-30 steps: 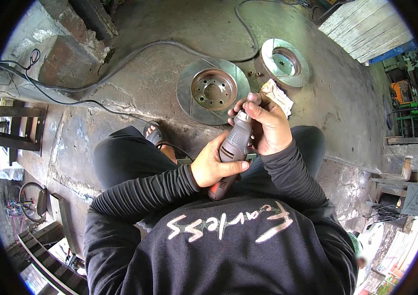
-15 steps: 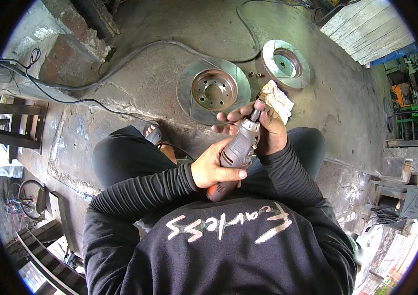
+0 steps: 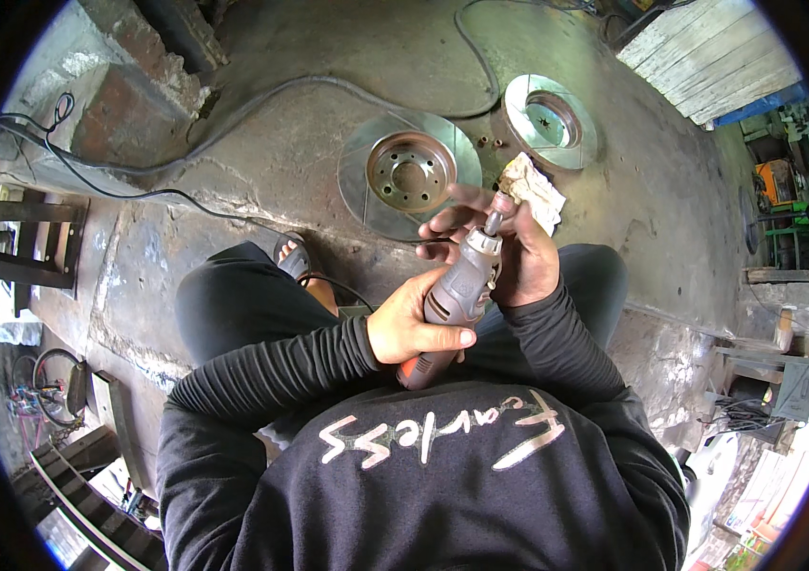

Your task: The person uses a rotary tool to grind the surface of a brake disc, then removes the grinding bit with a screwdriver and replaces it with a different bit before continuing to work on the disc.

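Both hands (image 3: pixel 461 285) hold a rotary tool (image 3: pixel 457 295) near the brake disc's (image 3: pixel 411 173) rim.

one head-worn fisheye view looks steeply down, close over the torso, lap and concrete floor (image 3: pixel 262 143).

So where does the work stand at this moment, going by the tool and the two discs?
Nothing on the discs looks started: both brake discs, the near one and the far one, lie flat on the concrete, apart from the tool. In hand: the left hand grips the grey rotary tool while the right hand works at its tip. Bringing the tool to a disc is left.
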Demonstrator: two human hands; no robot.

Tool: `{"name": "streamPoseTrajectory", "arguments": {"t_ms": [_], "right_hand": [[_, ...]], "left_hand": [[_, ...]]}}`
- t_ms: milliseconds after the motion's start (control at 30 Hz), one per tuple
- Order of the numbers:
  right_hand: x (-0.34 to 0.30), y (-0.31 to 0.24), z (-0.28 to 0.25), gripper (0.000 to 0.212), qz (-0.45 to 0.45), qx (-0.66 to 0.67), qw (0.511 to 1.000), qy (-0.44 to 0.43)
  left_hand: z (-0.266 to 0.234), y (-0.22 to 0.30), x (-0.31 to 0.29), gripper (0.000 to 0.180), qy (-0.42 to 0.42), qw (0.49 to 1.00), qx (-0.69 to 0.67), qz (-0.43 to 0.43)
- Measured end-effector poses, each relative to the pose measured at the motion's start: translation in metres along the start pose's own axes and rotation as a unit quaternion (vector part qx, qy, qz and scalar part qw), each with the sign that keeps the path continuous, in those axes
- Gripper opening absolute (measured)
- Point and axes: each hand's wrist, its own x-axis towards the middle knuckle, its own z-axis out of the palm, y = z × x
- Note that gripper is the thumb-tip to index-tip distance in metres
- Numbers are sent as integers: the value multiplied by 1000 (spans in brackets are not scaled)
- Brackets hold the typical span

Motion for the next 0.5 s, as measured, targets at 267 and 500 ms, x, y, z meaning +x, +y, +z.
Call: {"name": "streamPoseTrajectory", "arguments": {"t_ms": [267, 500], "right_hand": [[-4, 2, -17, 36, -13, -47, 998, 45], [1, -5, 7, 32, -49, -88, 995, 19]], "left_hand": [[-1, -1, 0, 42, 21, 1000, 8, -1], [-1, 1, 1, 47, 29, 999, 15, 7]]}}
